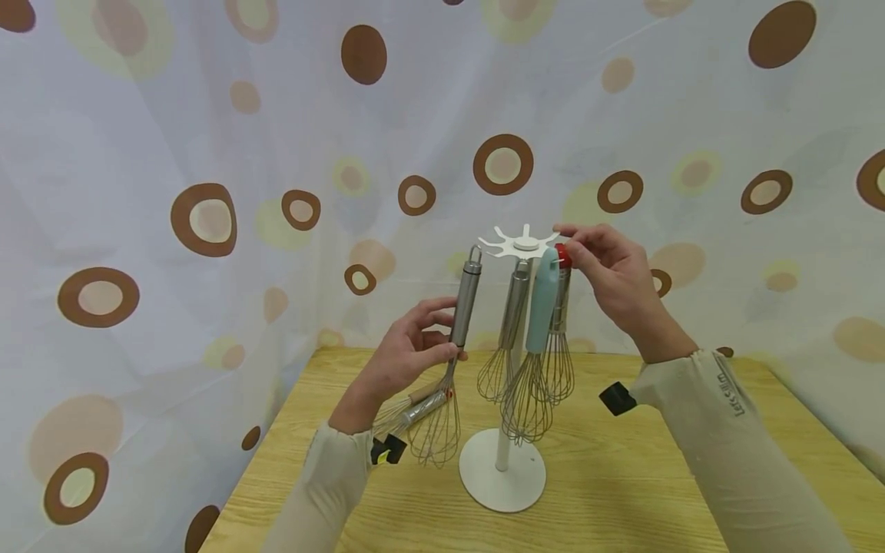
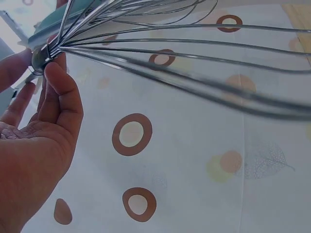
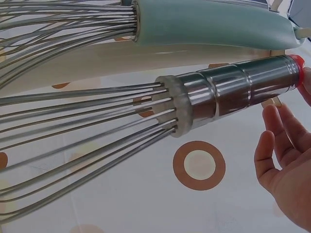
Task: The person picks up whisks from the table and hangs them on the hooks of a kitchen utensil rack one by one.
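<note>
A white stand (image 1: 502,470) with a spoked top (image 1: 525,246) carries several hanging whisks. Left of it, my left hand (image 1: 408,349) grips a steel whisk (image 1: 465,303) low on its handle, fingers and thumb around it, wires down and the loop end beside a spoke. At the right side, my right hand (image 1: 615,273) pinches the red end of a silver-handled whisk (image 3: 228,87), its fingers up at the stand's spokes. Next to that hangs a whisk with a light blue-green handle (image 1: 543,299); another steel-handled whisk (image 1: 514,307) hangs behind it.
Two more whisks lie on the wooden table (image 1: 594,491) behind the left wrist, one with a silver handle (image 1: 425,408) and red end, the other with a light brown handle (image 1: 420,394). A spotted curtain (image 1: 429,92) rises behind the table and along its left side.
</note>
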`<state>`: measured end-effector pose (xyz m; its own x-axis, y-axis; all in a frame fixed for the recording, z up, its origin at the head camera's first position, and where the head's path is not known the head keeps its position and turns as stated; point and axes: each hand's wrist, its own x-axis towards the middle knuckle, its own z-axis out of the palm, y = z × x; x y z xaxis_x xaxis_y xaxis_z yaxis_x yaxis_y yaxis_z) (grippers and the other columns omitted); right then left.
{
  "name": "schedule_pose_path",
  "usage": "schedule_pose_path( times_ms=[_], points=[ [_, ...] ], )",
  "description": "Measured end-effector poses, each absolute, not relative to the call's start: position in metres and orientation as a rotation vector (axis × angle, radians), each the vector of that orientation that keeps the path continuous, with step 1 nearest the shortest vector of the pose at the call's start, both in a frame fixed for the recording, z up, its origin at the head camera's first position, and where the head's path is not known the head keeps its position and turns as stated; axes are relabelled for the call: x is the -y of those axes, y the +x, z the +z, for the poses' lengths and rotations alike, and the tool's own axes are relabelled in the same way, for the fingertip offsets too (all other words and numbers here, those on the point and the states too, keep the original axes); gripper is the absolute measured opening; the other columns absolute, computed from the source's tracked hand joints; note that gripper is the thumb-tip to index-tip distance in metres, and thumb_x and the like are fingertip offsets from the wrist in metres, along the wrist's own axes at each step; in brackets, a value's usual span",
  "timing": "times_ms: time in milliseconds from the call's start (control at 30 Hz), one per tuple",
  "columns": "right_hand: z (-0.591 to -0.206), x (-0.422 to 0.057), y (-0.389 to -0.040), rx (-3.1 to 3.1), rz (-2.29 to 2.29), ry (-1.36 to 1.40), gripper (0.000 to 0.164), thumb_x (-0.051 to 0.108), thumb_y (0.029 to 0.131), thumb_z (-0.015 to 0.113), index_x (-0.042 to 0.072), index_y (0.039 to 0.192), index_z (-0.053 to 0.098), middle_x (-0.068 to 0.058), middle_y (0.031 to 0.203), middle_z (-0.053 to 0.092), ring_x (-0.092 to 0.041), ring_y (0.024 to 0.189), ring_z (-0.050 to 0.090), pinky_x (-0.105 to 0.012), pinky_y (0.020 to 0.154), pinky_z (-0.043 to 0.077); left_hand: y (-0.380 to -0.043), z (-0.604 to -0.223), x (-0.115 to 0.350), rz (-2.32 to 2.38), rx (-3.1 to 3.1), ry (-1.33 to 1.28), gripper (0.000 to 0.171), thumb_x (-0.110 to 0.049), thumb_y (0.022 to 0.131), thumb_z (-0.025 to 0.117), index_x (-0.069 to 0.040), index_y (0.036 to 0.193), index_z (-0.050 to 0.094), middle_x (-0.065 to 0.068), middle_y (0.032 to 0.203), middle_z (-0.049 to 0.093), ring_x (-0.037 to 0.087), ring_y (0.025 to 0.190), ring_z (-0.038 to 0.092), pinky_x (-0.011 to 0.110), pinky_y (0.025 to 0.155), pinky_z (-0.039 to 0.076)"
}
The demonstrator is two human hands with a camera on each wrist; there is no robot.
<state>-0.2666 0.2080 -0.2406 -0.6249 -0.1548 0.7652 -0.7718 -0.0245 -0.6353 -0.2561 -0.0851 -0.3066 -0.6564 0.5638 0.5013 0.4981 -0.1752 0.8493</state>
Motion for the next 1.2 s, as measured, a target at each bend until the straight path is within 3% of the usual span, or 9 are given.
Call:
schedule_pose_path(
  times_ms=[967,1200],
  points=[
    [-0.240,-0.207,-0.267,1.749,1.719,0.990,0.006,-0.003,0.095,0.052,-0.005,0.095,0.058,-0.007,0.120,0.061,-0.017,0.109,0.058,-0.021,0.085,0.047,-0.259,-0.302,0.075,1.884,-1.996,1.308,0.055,0.006,0.093,0.052,-0.006,0.144,0.035,0.019,0.114,0.051,0.024,0.087,0.066,0.039,0.082,0.052],
    [-0.239,-0.208,-0.267,1.762,1.700,1.010,0.010,-0.002,0.095,0.052,-0.010,0.097,0.057,-0.007,0.120,0.061,-0.018,0.117,0.053,-0.021,0.091,0.045,-0.263,-0.305,0.070,1.806,-2.048,1.289,0.051,0.004,0.095,0.050,-0.005,0.143,0.035,0.019,0.111,0.051,0.038,0.094,0.062,0.038,0.086,0.050]
  ],
)
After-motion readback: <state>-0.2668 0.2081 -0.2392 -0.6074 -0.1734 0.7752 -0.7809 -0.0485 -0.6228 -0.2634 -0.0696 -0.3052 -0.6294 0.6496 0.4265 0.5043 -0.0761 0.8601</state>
